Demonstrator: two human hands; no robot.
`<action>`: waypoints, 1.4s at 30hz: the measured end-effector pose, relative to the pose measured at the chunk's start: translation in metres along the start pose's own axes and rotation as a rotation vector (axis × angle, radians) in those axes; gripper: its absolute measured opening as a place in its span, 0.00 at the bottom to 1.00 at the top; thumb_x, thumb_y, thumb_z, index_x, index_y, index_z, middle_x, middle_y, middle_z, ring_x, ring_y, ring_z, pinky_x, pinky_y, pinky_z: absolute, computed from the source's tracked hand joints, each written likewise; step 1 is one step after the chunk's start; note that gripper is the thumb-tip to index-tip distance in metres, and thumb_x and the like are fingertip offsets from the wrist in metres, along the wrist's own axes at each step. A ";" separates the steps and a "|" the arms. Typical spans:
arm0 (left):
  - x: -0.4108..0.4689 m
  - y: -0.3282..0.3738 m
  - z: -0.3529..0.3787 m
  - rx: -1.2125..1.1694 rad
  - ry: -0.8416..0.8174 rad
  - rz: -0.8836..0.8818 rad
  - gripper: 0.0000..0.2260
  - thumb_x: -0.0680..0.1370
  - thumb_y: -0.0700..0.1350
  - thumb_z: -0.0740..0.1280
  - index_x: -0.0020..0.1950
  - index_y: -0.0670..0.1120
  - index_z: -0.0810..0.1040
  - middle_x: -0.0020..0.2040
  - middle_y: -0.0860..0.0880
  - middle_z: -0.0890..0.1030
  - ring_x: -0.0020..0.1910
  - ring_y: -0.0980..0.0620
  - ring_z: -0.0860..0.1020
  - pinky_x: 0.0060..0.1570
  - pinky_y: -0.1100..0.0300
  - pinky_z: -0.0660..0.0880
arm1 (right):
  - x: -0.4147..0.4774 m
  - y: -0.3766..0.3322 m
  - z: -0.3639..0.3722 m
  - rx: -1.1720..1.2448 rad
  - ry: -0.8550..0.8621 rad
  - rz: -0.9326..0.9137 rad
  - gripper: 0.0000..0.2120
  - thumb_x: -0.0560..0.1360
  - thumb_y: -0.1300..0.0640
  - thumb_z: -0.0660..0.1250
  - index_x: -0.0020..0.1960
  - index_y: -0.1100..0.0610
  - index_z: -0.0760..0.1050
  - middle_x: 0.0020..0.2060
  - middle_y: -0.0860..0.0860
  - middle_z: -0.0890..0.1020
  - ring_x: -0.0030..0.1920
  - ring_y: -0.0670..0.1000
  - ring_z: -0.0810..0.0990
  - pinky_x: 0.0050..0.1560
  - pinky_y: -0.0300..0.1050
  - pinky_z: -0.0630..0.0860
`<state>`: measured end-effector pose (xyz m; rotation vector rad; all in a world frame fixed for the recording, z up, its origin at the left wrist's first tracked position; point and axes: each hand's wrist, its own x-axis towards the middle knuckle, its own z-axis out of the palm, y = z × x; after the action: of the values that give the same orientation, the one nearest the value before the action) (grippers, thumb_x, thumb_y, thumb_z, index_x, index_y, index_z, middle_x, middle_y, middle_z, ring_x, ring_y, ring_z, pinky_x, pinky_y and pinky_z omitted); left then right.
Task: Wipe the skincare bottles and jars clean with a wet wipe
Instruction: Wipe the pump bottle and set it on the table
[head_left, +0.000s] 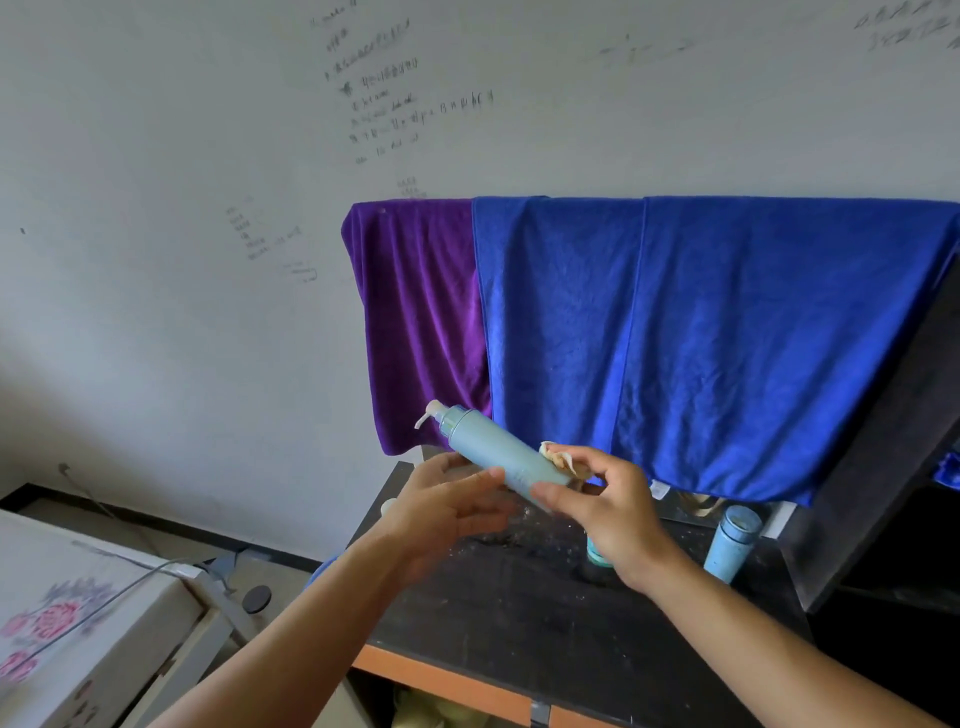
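A pale blue pump bottle (493, 449) with a white pump head is held tilted above the dark table (545, 613), pump end up and to the left. My left hand (447, 499) holds its lower part, thumb laid across the body. My right hand (608, 499) grips the bottle's bottom end and pinches a crumpled, soiled wet wipe (563, 457) against it. A second pale blue bottle (732, 543) stands on the table at the right. A teal jar (597, 553) shows partly behind my right wrist.
A purple towel (421, 322) and a blue towel (701, 338) hang behind the table. A dark panel (893, 441) rises at the right. A white floral-printed box (78, 618) sits at lower left. The table's front edge is orange (441, 675).
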<state>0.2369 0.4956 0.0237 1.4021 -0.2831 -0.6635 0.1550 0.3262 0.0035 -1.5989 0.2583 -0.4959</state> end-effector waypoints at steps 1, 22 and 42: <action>-0.002 -0.001 -0.002 0.174 0.041 0.036 0.19 0.73 0.41 0.73 0.62 0.39 0.73 0.48 0.39 0.84 0.46 0.42 0.83 0.46 0.48 0.81 | 0.002 -0.001 -0.003 0.091 0.001 0.063 0.17 0.64 0.64 0.77 0.52 0.55 0.82 0.50 0.49 0.84 0.50 0.47 0.82 0.50 0.52 0.81; 0.018 -0.005 -0.015 1.380 0.141 0.566 0.17 0.65 0.55 0.70 0.51 0.50 0.79 0.46 0.52 0.80 0.44 0.48 0.79 0.42 0.50 0.76 | -0.003 -0.007 0.008 -1.002 -0.329 -0.831 0.16 0.75 0.57 0.65 0.62 0.53 0.74 0.61 0.49 0.75 0.60 0.50 0.74 0.64 0.45 0.69; 0.011 -0.036 -0.023 0.777 0.074 0.429 0.19 0.65 0.50 0.78 0.53 0.56 0.77 0.45 0.57 0.79 0.46 0.56 0.78 0.44 0.58 0.75 | -0.001 -0.014 -0.006 -0.562 0.048 -0.701 0.15 0.73 0.72 0.64 0.56 0.60 0.80 0.55 0.47 0.81 0.56 0.39 0.79 0.58 0.36 0.75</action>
<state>0.2489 0.5067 -0.0174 2.0092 -0.8167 -0.1288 0.1494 0.3233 0.0171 -2.2273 -0.1622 -1.0662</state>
